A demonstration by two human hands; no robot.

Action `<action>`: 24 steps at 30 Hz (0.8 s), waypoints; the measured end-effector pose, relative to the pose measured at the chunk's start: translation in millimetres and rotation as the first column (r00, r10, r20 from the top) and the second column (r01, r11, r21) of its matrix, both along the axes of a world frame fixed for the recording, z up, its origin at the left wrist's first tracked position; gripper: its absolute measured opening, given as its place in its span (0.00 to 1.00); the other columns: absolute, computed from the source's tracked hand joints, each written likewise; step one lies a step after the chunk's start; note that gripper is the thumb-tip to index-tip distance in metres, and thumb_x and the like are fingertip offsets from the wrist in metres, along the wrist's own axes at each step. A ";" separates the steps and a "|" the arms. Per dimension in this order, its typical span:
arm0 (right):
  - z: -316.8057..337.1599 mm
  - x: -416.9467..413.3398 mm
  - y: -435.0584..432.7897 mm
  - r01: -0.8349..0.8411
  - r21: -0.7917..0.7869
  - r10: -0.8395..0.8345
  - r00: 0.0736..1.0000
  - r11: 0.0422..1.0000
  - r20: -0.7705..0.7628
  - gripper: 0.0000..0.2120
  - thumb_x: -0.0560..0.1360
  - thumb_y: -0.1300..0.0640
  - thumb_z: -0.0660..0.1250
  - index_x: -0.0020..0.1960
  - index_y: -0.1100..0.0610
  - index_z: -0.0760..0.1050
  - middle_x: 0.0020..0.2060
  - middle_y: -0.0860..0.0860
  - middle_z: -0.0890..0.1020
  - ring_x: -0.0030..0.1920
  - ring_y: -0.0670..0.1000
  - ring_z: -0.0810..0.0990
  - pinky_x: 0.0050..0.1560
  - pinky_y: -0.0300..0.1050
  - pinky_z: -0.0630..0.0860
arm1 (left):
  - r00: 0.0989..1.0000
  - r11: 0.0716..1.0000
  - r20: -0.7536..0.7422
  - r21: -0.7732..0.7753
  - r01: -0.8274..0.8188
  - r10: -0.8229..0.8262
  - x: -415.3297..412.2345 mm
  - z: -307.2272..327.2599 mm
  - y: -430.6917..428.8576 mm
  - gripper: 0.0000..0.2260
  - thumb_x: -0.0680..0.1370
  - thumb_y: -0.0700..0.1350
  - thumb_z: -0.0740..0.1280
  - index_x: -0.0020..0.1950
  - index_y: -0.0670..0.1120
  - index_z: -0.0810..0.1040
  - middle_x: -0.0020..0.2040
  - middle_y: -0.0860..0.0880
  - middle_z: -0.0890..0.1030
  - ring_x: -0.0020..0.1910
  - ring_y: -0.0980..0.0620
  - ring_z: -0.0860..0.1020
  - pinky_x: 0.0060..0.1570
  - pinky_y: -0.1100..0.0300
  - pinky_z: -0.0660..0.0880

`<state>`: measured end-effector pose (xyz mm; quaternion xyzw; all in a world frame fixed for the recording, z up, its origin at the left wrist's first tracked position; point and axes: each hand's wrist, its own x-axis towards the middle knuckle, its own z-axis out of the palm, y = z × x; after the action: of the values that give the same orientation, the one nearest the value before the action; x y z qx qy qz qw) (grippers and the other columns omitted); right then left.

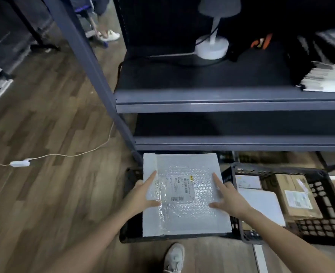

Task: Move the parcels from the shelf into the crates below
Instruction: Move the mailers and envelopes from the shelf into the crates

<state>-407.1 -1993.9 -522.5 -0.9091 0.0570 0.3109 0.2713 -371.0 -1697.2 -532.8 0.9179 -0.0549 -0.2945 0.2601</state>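
Parcel [184, 196]: white bubble mailer, held flat, label side up, over the left crate [127, 234], covering most of its opening. Cannot tell whether it rests on the rim or hangs just above it. Outline is near square; the slightly longer axis runs away from the person toward the shelf [221, 99]. A folded flap strip runs along its left edge, same direction. Label print and barcode lie sideways to the viewer.

Left hand [141, 196]: at the left edge of the parcel, thumb and index finger spread apart and laid straight on top; other fingers hidden under the edge.

Right hand [230, 200]: at the right edge, same hold, thumb and index finger spread on the top face, rest hidden beneath.

Right crate [280, 168]: black, touching the left crate, holds a cardboard box [296, 196] and flat white parcels [261, 203].

Shelf surface: white lamp [212, 48] at the back, stack of white mailers [328, 77] at the right end.

Wooden floor [44, 194]: a white shoe [174, 257] just before the left crate.
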 end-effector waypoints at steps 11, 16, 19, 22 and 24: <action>-246.9 40.4 0.2 -0.074 -0.073 0.074 0.997 0.995 -0.004 0.51 0.71 0.46 0.71 0.77 0.47 0.35 0.68 0.62 0.63 0.52 0.53 0.76 0.63 0.47 0.72 | 1.000 1.000 -0.013 -0.014 -0.003 0.003 33.9 -249.9 2.5 0.48 0.69 0.55 0.74 0.76 0.60 0.42 0.64 0.47 0.67 0.61 0.50 0.69 0.62 0.59 0.69; -329.0 37.6 0.2 -0.119 -0.153 0.107 0.991 0.981 -0.084 0.52 0.71 0.45 0.71 0.76 0.49 0.33 0.72 0.64 0.58 0.61 0.57 0.75 0.64 0.48 0.72 | 0.996 0.999 -0.084 0.024 0.046 -0.043 24.2 -328.4 -4.2 0.49 0.71 0.54 0.74 0.77 0.57 0.39 0.71 0.41 0.61 0.66 0.47 0.67 0.61 0.61 0.68; -358.9 35.8 1.7 -0.132 -0.189 0.109 0.986 0.973 -0.126 0.56 0.70 0.46 0.73 0.76 0.53 0.31 0.72 0.65 0.56 0.67 0.59 0.70 0.68 0.48 0.67 | 0.989 0.996 -0.130 0.042 0.082 -0.076 20.5 -359.6 -13.6 0.51 0.70 0.52 0.74 0.77 0.56 0.37 0.74 0.40 0.56 0.70 0.45 0.63 0.62 0.60 0.65; -382.8 35.6 2.2 -0.128 -0.197 0.098 0.983 0.972 -0.156 0.59 0.68 0.48 0.76 0.76 0.54 0.31 0.71 0.65 0.58 0.68 0.61 0.68 0.69 0.50 0.65 | 0.979 0.993 -0.183 0.066 0.103 -0.089 18.4 -384.0 -21.6 0.52 0.70 0.50 0.75 0.76 0.56 0.35 0.73 0.41 0.55 0.69 0.45 0.65 0.60 0.61 0.66; -396.1 37.3 3.5 -0.139 -0.220 0.101 0.979 0.966 -0.176 0.60 0.66 0.48 0.77 0.76 0.54 0.31 0.70 0.65 0.59 0.68 0.61 0.67 0.70 0.51 0.65 | 0.977 0.991 -0.197 0.086 0.099 -0.080 16.4 -396.6 -26.7 0.53 0.70 0.48 0.76 0.77 0.55 0.36 0.74 0.41 0.51 0.72 0.44 0.62 0.64 0.60 0.64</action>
<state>-369.9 -1990.4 -918.5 -0.9078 0.0592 0.3914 0.1389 -354.6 -1723.9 -929.4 0.8930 -0.0566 -0.3958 0.2068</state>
